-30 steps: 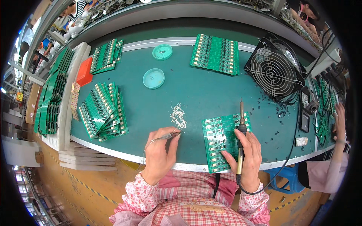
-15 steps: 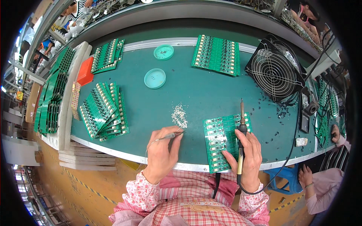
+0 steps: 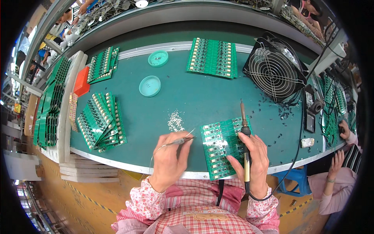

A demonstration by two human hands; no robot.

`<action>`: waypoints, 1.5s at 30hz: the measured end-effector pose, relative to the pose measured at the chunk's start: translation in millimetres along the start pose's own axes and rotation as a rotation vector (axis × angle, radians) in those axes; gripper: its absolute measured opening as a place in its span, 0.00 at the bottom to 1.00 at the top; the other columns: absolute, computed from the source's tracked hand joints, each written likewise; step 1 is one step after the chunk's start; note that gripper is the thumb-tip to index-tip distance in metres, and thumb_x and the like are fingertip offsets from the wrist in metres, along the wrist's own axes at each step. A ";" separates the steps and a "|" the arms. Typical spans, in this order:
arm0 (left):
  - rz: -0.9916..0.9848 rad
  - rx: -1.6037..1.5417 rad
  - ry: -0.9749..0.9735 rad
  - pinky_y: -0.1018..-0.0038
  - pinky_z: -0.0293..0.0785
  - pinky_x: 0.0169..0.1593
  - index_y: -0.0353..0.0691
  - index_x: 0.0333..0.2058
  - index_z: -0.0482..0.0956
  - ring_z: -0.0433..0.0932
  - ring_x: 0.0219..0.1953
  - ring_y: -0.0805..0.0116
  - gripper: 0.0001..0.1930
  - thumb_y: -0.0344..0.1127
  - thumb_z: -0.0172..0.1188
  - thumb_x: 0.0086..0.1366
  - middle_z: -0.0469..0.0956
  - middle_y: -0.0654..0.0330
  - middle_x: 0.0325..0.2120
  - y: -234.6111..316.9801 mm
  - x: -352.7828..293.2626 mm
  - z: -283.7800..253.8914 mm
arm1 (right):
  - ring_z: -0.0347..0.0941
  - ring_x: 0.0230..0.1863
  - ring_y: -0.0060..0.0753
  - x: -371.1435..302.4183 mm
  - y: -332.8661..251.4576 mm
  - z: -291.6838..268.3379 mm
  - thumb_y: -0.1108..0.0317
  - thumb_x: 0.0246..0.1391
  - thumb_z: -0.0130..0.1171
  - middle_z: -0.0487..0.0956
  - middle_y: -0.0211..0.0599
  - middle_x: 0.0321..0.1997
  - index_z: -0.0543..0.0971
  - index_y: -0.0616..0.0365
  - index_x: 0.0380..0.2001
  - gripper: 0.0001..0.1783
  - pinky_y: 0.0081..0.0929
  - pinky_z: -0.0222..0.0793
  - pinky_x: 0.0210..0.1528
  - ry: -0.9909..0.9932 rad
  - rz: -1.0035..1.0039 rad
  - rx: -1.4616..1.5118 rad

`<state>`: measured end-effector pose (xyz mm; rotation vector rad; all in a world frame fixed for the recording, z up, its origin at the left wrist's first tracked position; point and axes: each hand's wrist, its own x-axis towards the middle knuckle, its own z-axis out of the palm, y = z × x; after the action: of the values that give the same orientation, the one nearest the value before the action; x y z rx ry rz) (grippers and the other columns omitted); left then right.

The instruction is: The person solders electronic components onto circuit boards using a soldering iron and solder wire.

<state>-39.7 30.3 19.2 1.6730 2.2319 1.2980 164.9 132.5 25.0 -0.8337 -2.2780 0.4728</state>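
Observation:
My left hand (image 3: 169,156) is closed near the table's front edge. Its fingers pinch slim metal tweezers (image 3: 180,141) and a thin wire that looks like solder, whose end points up toward the board. A soldering iron (image 3: 245,136) rests in my right hand (image 3: 255,163), its bare tip aimed away from me. Under that hand a green circuit board (image 3: 218,145) with rows of small parts lies at the front edge, and my thumb reaches over it. Just beyond my left hand is a scatter of tiny white parts (image 3: 176,121).
Stacked boards lie at left (image 3: 102,121), far left and at the back (image 3: 212,58). Two round green dishes (image 3: 150,86) sit mid-table. A black fan (image 3: 272,70) stands at right, beside scattered black parts (image 3: 286,111). The iron's cord hangs at right; a person sits there.
My left hand has moved slightly right relative to the white parts, toward the board, and the wire end now sticks out beyond the fingers. The whole view has shifted a little.

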 end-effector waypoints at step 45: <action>0.030 -0.048 -0.124 0.66 0.74 0.41 0.35 0.38 0.79 0.79 0.36 0.53 0.07 0.22 0.62 0.60 0.81 0.55 0.36 7.2 15.4 20.1 | 0.85 0.33 0.34 -14.1 -5.6 8.0 0.69 0.62 0.59 0.83 0.45 0.31 0.71 0.63 0.42 0.11 0.25 0.79 0.33 0.116 0.221 0.852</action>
<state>-30.3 54.8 17.2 1.7266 2.0979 1.2079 165.1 118.1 15.7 -0.6299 -1.6245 1.3287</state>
